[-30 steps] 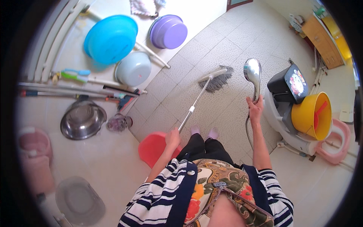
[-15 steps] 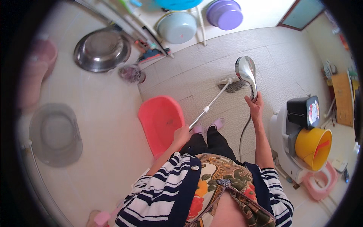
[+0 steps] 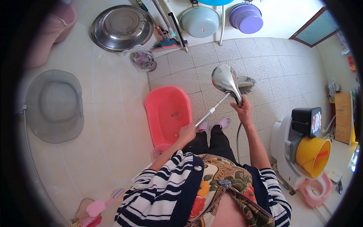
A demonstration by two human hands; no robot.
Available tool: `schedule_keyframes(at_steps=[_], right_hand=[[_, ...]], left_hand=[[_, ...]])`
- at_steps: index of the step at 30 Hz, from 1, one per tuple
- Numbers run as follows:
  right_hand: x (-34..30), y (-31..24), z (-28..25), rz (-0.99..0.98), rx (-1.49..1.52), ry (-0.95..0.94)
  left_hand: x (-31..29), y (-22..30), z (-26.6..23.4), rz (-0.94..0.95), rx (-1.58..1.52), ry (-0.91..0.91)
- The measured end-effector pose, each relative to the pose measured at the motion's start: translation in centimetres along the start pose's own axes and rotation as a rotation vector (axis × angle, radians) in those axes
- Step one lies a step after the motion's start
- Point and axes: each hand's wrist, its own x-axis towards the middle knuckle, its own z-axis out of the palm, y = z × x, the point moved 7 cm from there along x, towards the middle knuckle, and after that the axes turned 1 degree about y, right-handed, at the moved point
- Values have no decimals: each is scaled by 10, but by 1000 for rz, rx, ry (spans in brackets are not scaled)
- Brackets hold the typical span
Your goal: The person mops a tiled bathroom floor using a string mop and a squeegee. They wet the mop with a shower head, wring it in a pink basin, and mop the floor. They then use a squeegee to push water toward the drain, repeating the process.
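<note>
I'm standing in a tiled washroom, its pale pebble-patterned floor [image 3: 206, 51] running up to a white wall where a purple basin [image 3: 245, 18] and a pale blue one [image 3: 200, 22] hang. The person's left hand [image 3: 187, 134] has its fingers curled firmly round the pole of a mop [image 3: 211, 110], near the upper part. The right hand [image 3: 244, 111] grasps the handle of a chrome shower head [image 3: 224, 76], fingers wrapped round it, and I can see no water coming out.

Further out, the pole slants away to the grey mop head [image 3: 247, 86], which lies on the tiles, partly hidden behind the shower head. From this angle the two cross; whether they touch I can't tell. The hose [image 3: 238, 140] hangs down from the right hand beside the forearm, near the lilac slippers [image 3: 222, 123].

To my eye, one hand on a long pole gives little leverage, so short, unhurried strokes would suit it best. I'd hold the shower head clear of the pole, angled low and away from the slippers, with the hose outside the feet. The red tub [image 3: 166, 102] sits close by the left hand, so the pole's near end needs room there.
</note>
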Motion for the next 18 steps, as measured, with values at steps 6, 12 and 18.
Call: schedule_keyframes(at_steps=[6,12,18], right_hand=[[-1,9,-19,31,-90,324],[-1,17,-67,83,-253,508],[1,2,-88,9,-300,583]], left_hand=[[6,-13,2,-52,5,-49],[9,-18,4,-40,22,-90],[14,-18,-5,-28,29,-99]])
